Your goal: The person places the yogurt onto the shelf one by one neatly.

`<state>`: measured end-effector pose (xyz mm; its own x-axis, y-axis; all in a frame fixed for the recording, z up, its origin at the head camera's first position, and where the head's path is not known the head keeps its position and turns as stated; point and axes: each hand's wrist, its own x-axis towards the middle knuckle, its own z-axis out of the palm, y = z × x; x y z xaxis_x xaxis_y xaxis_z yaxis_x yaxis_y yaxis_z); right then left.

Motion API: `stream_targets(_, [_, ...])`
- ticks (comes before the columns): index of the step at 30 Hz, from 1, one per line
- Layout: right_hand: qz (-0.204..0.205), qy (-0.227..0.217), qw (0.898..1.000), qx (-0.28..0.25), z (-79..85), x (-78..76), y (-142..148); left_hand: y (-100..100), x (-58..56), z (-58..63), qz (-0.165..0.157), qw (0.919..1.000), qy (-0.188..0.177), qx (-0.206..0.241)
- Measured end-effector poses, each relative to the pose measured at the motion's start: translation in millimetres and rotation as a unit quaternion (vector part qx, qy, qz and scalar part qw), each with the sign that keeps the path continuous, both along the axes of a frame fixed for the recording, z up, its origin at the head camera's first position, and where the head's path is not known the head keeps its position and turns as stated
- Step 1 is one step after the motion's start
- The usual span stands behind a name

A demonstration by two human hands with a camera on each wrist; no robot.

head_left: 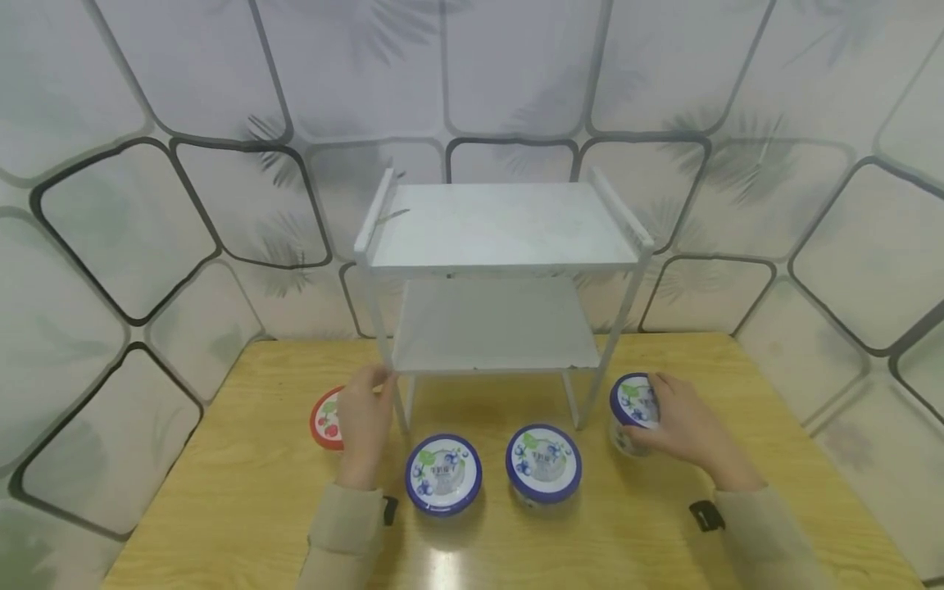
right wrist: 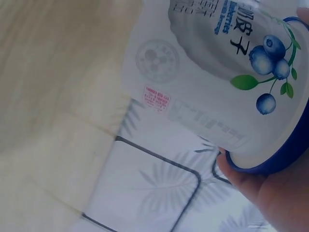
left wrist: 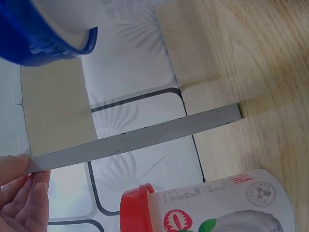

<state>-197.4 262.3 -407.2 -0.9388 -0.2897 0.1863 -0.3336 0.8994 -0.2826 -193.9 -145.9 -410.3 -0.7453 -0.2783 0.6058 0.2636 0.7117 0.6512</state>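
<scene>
A white two-tier shelf (head_left: pixel 501 225) stands on the wooden table against the wall. My left hand (head_left: pixel 365 422) pinches its front left leg (left wrist: pixel 145 137) near the lower tier, thumb on one side and fingers on the other in the left wrist view. My right hand (head_left: pixel 686 422) grips a blue-lidded tub (right wrist: pixel 212 72) with blueberries printed on it, right of the shelf; whether its base touches the table I cannot tell. Beside my left hand is a red-lidded tub (left wrist: pixel 212 208), partly hidden in the head view.
Two more blue-lidded tubs, a left one (head_left: pixel 442 475) and a right one (head_left: pixel 543 464), stand in front of the shelf, between my hands. Behind the table (head_left: pixel 236 483) rises a patterned wall covering (head_left: pixel 509 74), which also runs along both sides.
</scene>
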Motion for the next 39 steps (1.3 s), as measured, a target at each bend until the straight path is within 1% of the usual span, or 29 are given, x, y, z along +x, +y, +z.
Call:
stream_targets(6, [0.011,0.002,1.000,0.018,21.1,3.2,-5.3,0.0,-0.8,3.7,-0.003,0.9999,-0.009,0.008])
stream_targets(13, [0.025,-0.003,1.000,0.005,49.7,13.6,-12.5,-0.7,-2.2,2.3,0.001,0.9998,-0.017,0.005])
stream_targets(19, [0.044,0.006,0.999,0.011,73.6,21.4,-19.2,-0.6,-3.8,0.3,0.000,1.0000,0.001,0.001])
stream_targets(22, [0.053,0.012,0.998,0.022,82.2,24.7,-21.6,-0.7,-3.7,0.0,-0.005,0.9998,0.016,-0.008])
stream_targets(26, [0.068,0.027,0.997,0.035,92.2,27.6,-25.4,-1.4,-3.3,-0.7,-0.007,0.9996,0.022,-0.017])
stream_targets(33, [0.102,0.038,0.993,0.041,110.5,31.6,-35.7,-1.7,-3.0,-2.3,-0.008,0.9997,0.020,-0.013])
stream_targets(39, [0.128,0.055,0.989,0.049,129.3,33.1,-48.6,-2.3,-1.7,-2.6,-0.009,0.9999,0.007,-0.008])
